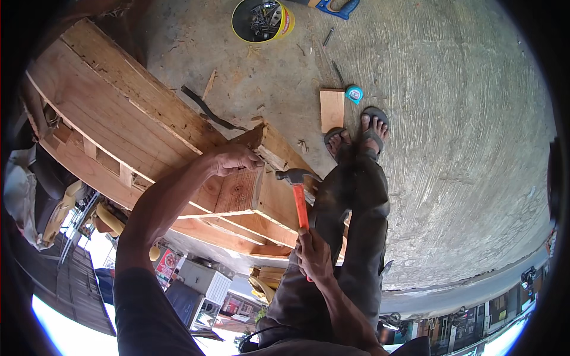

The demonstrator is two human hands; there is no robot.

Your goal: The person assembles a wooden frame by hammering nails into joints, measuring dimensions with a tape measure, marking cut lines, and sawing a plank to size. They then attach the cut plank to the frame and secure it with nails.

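Observation:
My right hand (pixel 314 256) is wrapped round the orange handle of a claw hammer (pixel 300 204). Its dark head is raised beside the corner of a large wooden frame (pixel 130 101) built of planks. My left hand (pixel 233 159) rests on that corner, fingers curled and pressed together at the edge of an upright board (pixel 285 153). Whatever those fingertips pinch, if anything, is too small to make out. The hammer head sits just to the right of the left fingertips, apart from them.
On the concrete floor (pixel 451 148) stand a yellow bucket (pixel 287 24) of metal hardware and a blue-handled saw (pixel 338 8). A teal tape measure (pixel 354 94) lies by a short board (pixel 332 110), near my sandalled feet. A dark curved strip (pixel 208 110) lies beside the frame.

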